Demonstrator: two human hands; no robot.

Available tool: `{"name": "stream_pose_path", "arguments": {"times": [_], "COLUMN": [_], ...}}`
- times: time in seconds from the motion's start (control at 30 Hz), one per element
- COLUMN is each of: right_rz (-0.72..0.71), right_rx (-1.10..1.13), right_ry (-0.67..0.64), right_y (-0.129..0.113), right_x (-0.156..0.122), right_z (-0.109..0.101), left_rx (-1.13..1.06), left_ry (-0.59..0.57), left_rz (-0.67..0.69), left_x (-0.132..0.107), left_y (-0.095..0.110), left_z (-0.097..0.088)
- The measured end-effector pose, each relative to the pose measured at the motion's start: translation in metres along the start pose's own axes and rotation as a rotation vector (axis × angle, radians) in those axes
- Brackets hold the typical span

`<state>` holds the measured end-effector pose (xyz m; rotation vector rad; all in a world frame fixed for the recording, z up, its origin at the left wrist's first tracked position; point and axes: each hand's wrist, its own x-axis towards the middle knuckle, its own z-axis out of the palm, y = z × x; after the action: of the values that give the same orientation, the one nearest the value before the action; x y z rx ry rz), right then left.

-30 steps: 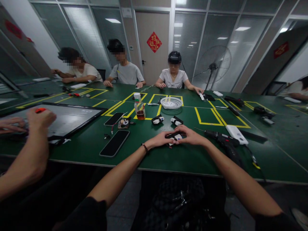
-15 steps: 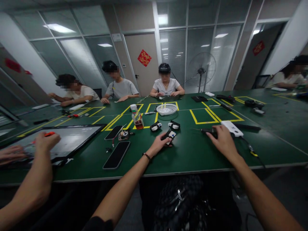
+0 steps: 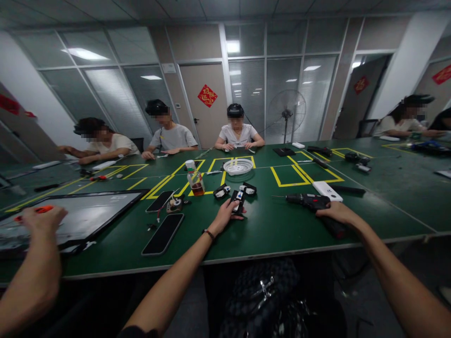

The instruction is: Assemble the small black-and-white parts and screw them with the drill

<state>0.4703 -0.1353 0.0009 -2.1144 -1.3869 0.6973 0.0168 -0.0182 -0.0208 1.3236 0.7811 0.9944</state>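
Observation:
My left hand (image 3: pixel 227 214) is closed around a small black part with white on top (image 3: pixel 238 201), held low over the table. Two similar black-and-white parts lie just beyond it, one to the left (image 3: pixel 221 191) and one to the right (image 3: pixel 250 188). My right hand (image 3: pixel 334 212) grips a black power drill with a red mark (image 3: pixel 306 200) around its handle; some of the fingers are hidden. The drill lies on its side, its thin bit pointing left. A white power bank-like box (image 3: pixel 326 191) sits right behind the drill.
Left of my hands lie two phones (image 3: pixel 162 234), a small motor-like part (image 3: pixel 175 203) and a bottle of brown liquid (image 3: pixel 196 180). A white basket (image 3: pixel 239 166) stands farther back. At far left a co-worker's hand (image 3: pixel 44 217) holds an orange-handled tool over a flat panel (image 3: pixel 105 211).
My right hand has moved from the drill's front to its handle, and the drill body has come into view. My left hand has turned the small part slightly. The whole view has tilted up.

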Motion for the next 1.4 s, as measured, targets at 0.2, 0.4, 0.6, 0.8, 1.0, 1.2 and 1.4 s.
{"name": "stream_pose_path", "arguments": {"times": [0.2,0.4,0.6,0.8,1.0,1.2,1.4], "right_rz": [-0.062,-0.159,-0.265,-0.377,-0.291,-0.261,-0.3], "right_rx": [0.612,1.321,1.393,1.352,1.36,1.323,1.132], "right_ry": [-0.047,-0.443,-0.493,-0.347,-0.536,-0.559,-0.657], "right_y": [-0.015,-0.066,-0.087,-0.09,-0.099,-0.097,-0.097], "right_x": [-0.041,-0.054,-0.061,-0.075,-0.057,-0.067,-0.082], "right_z": [0.024,0.065,0.089,0.099,0.108,0.12,0.128], "left_rx": [0.049,0.175,0.256,0.206,0.167,0.059,0.071], "left_ry": [0.045,0.074,0.218,0.243,0.238,0.215,0.236], "left_rz": [0.015,0.075,0.13,0.146,0.147,0.119,0.115], "left_x": [0.012,0.023,0.021,0.012,0.012,0.012,0.012], "left_y": [0.007,0.026,0.016,0.009,0.006,-0.001,-0.005], "left_z": [-0.001,0.002,-0.006,-0.013,-0.016,-0.013,-0.01]}}
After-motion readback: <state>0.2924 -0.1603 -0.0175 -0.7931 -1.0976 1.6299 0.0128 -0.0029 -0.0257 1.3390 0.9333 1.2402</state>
